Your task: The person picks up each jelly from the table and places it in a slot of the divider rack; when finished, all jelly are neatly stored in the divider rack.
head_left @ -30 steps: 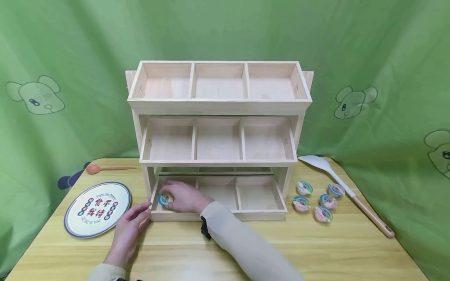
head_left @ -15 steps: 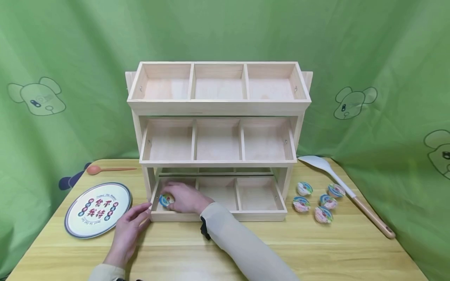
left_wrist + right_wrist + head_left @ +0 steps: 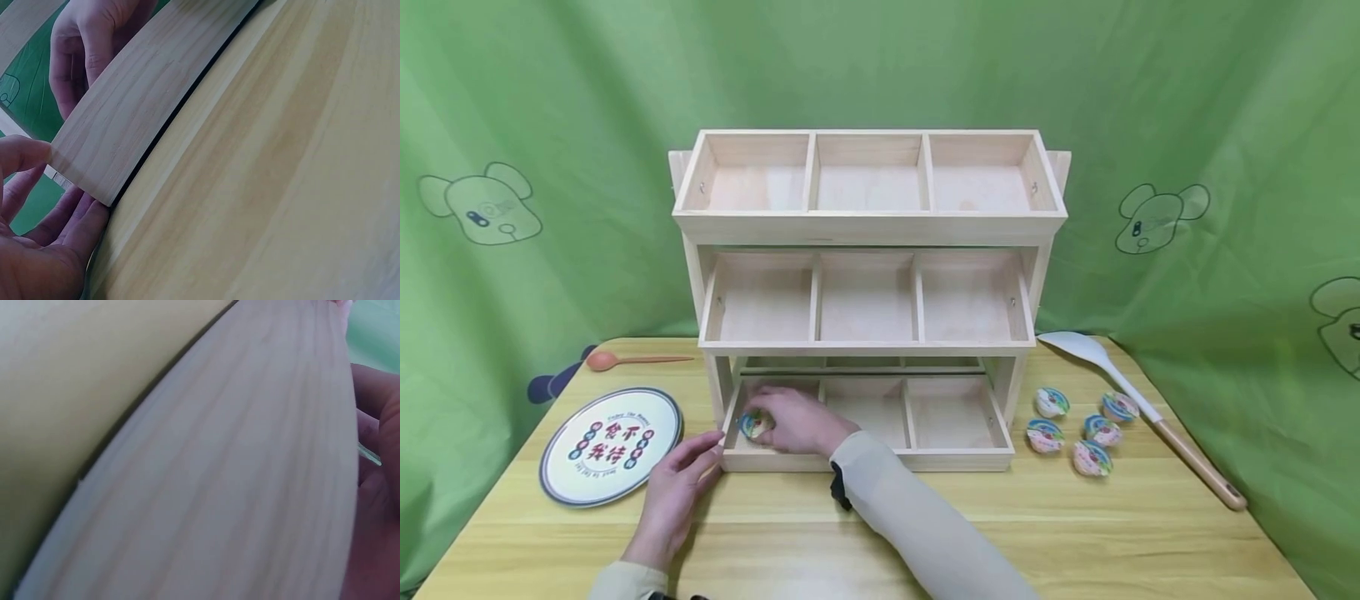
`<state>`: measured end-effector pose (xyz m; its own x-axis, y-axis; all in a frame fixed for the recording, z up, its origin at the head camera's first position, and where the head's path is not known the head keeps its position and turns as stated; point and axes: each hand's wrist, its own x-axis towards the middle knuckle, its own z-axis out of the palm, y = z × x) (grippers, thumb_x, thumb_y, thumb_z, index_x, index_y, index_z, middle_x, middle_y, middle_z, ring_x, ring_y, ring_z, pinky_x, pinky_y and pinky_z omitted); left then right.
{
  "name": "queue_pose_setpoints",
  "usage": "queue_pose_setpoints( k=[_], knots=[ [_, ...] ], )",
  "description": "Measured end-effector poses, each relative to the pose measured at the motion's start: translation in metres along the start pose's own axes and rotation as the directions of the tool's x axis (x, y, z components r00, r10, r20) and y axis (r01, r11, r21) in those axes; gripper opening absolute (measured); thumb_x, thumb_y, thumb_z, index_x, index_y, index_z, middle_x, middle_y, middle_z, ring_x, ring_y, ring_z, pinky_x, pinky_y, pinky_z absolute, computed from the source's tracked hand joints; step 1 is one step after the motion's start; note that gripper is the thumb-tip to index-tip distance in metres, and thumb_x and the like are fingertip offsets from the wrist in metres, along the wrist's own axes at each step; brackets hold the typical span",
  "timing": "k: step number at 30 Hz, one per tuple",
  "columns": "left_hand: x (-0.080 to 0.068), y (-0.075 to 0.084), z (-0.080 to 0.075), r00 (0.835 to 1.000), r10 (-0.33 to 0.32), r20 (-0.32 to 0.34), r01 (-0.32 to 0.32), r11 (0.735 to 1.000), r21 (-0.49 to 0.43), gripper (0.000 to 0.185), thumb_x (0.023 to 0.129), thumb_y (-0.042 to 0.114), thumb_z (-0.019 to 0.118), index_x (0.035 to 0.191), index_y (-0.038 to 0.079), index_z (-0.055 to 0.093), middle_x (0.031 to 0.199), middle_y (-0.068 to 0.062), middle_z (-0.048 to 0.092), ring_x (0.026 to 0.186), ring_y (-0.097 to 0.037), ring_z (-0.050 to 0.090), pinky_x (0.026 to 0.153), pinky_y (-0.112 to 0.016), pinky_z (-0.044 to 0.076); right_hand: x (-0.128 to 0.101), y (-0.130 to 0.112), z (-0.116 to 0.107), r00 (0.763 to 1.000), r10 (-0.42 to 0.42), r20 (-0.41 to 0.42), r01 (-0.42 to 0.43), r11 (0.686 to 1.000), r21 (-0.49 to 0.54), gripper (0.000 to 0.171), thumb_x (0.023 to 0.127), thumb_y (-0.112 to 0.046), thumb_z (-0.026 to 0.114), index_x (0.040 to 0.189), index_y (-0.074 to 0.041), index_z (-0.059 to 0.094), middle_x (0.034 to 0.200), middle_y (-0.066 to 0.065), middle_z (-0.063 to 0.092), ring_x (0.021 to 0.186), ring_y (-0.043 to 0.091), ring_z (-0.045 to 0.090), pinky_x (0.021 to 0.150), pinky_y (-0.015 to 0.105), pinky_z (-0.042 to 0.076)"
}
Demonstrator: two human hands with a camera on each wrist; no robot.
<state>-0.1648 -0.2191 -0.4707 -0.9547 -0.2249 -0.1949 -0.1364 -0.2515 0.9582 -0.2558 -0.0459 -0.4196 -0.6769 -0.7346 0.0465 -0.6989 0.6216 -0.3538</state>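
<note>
1. Wooden rack [image 3: 868, 225] stands on the counter [image 3: 880, 533]; the cup [image 3: 752, 424] sits in its bottom-left bin.
2. Right hand [image 3: 797, 421] grips the cup; set it flat before letting go.
3. Left hand [image 3: 681, 479], fingers straight, braces the corner; press firmly.

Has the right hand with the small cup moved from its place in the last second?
No. The right hand still holds the small cup in the rack's bottom-left compartment, at the same spot relative to the front wall.
</note>
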Motion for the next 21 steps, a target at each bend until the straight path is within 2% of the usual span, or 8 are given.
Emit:
queue_pose_setpoints(
  k=[10,21],
  knots=[
    [0.0,0.0,-0.001,1.0,-0.008,0.001,0.008,1.0,-0.011,0.035,0.08,0.009,0.066,0.113,0.003,0.057,0.115,-0.005,0.05,0.105,-0.019,0.053,0.09,-0.031,0.047,-0.02,0.001,-0.015,1.0,0.021,-0.007,-0.021,0.999,0.038,0.046,0.08,-0.028,0.066,0.123,-0.022,0.052,0.14,0.005,0.034,0.126,0.021,0.032,0.104,0.045,0.029],
    [-0.002,0.002,0.002,1.0,-0.02,-0.002,0.02,1.0,-0.009,0.035,0.08,0.008,0.066,0.114,0.003,0.056,0.119,-0.007,0.048,0.106,-0.021,0.053,0.09,-0.031,0.047,-0.048,0.004,-0.033,1.0,-0.003,-0.025,0.004,0.998,0.065,0.043,0.083,-0.029,0.063,0.123,-0.017,0.052,0.135,0.001,0.04,0.125,0.02,0.033,0.106,0.039,0.026]
  ],
)
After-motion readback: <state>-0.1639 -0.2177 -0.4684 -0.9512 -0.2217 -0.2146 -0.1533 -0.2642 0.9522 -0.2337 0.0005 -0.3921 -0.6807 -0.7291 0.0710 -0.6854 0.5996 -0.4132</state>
